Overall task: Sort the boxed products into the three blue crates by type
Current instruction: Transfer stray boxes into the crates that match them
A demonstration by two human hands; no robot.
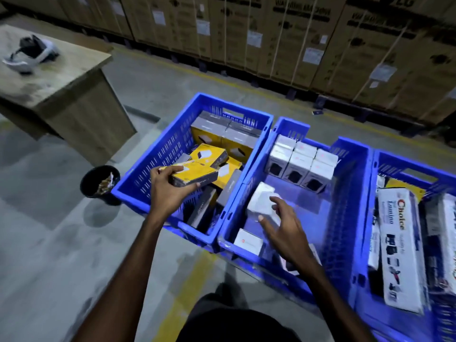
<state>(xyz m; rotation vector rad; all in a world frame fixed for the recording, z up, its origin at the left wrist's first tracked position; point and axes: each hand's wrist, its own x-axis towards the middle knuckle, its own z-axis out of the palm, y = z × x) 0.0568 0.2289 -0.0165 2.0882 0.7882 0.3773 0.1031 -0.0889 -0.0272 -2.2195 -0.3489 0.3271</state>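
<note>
Three blue crates stand side by side on the floor. The left crate (pixel 158 154) holds several yellow and grey boxes. Above its near side, my left hand (pixel 167 191) grips a yellow box (pixel 195 175). The middle crate (pixel 345 218) holds several small white boxes standing in rows at its far end (pixel 301 161). My right hand (pixel 283 225) reaches into it, fingers spread and touching a tilted white box (pixel 261 202). Another white box (pixel 248 241) lies at the near left corner. The right crate (pixel 394 166) holds long white boxes (pixel 399 248) with printed pictures.
A wooden desk (pixel 74 77) with a white headset on it stands at the far left. A black bin (pixel 101 183) sits on the floor next to the left crate. Large cardboard cartons (pixel 296 33) on pallets line the back. A yellow line marks the concrete floor.
</note>
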